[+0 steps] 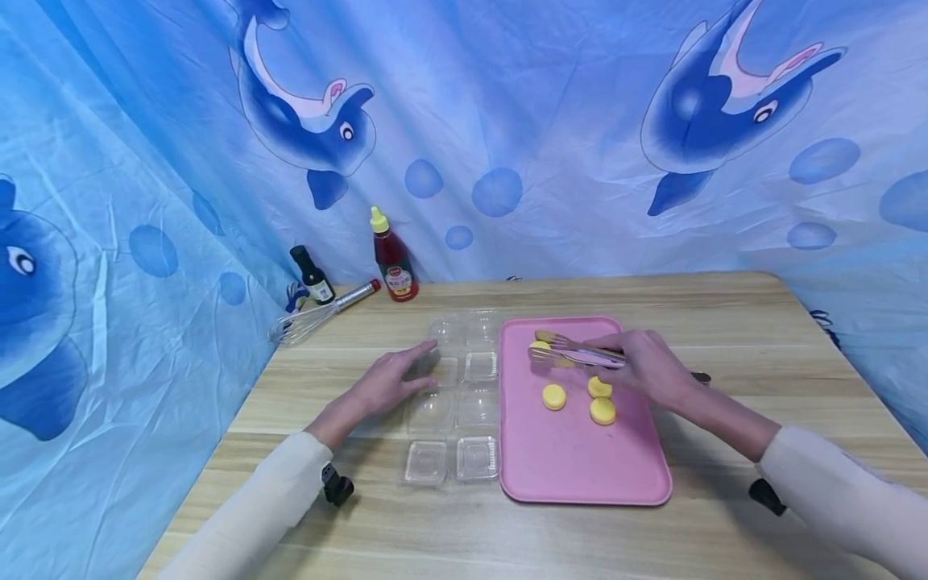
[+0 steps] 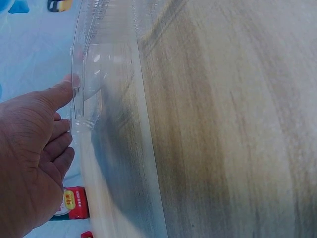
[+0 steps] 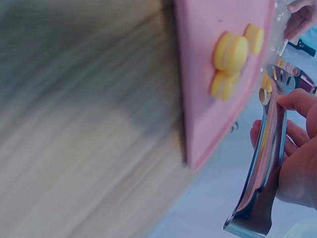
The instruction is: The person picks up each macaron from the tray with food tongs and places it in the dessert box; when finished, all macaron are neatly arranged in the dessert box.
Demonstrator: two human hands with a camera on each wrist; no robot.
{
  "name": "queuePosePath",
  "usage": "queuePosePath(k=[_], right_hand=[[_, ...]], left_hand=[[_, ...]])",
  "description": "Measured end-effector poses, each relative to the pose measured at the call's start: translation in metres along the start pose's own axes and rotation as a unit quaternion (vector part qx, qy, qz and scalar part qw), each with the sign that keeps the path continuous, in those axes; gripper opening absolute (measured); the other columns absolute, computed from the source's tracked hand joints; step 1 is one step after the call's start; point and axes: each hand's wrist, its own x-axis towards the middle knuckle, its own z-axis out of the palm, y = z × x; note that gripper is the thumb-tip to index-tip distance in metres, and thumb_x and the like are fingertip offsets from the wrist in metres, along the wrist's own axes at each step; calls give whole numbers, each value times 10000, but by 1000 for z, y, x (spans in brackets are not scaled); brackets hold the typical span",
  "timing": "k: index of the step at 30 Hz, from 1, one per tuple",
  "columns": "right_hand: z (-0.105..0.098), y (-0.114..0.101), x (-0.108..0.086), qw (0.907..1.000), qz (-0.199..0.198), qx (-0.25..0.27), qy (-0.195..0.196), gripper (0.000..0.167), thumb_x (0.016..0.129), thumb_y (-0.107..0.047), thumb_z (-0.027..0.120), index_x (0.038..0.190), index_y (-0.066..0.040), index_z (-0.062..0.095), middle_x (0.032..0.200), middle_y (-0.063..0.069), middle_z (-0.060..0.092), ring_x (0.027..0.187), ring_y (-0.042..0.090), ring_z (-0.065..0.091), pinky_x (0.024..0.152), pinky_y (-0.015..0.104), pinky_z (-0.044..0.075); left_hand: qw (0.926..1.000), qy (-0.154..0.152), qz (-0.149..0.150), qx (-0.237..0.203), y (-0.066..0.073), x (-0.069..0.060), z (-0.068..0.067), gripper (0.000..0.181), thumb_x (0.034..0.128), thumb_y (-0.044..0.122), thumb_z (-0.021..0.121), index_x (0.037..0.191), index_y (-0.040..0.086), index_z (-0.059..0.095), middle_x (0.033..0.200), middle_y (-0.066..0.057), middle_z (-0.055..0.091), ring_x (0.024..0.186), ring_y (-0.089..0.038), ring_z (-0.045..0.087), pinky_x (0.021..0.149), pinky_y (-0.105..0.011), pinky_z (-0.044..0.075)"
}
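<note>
My right hand (image 1: 648, 366) grips metal serving tongs (image 3: 265, 163) above the far part of a pink tray (image 1: 580, 471). The tongs' tips are spread around a yellow macaron (image 1: 540, 346); whether they touch it is hard to tell. Nearer on the tray lie a single macaron (image 1: 554, 396) and two touching ones, the front one (image 1: 602, 412) flat and the other (image 1: 599, 387) partly hidden behind it. My left hand (image 1: 387, 379) rests at the left edge of clear plastic containers (image 2: 111, 69), thumb and index finger spread apart and touching the rim.
Clear lidded boxes (image 1: 426, 463) stand in two columns left of the tray. At the back left are a whisk (image 1: 319, 314), a small dark bottle (image 1: 313, 276) and a red sauce bottle (image 1: 395, 262). A blue dolphin-print curtain (image 1: 551, 201) hangs behind the wooden table (image 1: 725, 322).
</note>
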Motion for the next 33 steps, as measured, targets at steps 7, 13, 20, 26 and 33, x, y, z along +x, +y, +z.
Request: queuePosePath(k=[7,13,20,26,33], right_hand=[[16,-17,24,9994,-350,-49,61,428,818,-36,907,1231,-67,802,1047,63,813,753,117,652,668,325,523],[39,-35,44,9986,-420,314,-117,437,844,-12,867,1269,-78,787,910,32,799,645,109,580,595,292,480],[69,-54,65,9962,-594,591,-252,429,835,-5,851,1257,-30,779,901,46,793,571,44,493,533,237,430],[86,-66,78,9960,-709,454,-308,440,829,21,808,1264,-40,777,722,-7,617,581,45,396,530,218,349],[95,-76,84,9964,-411,505,-551,441,853,6,840,1284,-40,760,770,-5,671,579,63,416,500,193,371]], left_hand=[[10000,-19,-51,-36,-1,0,0,751,986,298,783,1610,58,441,1607,-179,476,1461,-379,483,1225,-559,369],[9998,-65,-168,-64,-1,0,0,757,988,325,780,1616,77,437,1612,-154,475,1473,-357,473,1237,-537,358],[10000,-5,-79,3,-1,0,0,758,983,327,783,1611,70,445,1596,-168,495,1453,-375,494,1227,-547,372],[10000,12,-52,33,-1,0,-1,770,980,344,782,1622,93,436,1592,-172,496,1443,-391,501,1223,-554,374],[9999,-21,-84,92,1,0,-3,755,976,307,793,1605,65,453,1555,-194,535,1410,-395,537,1210,-541,400]])
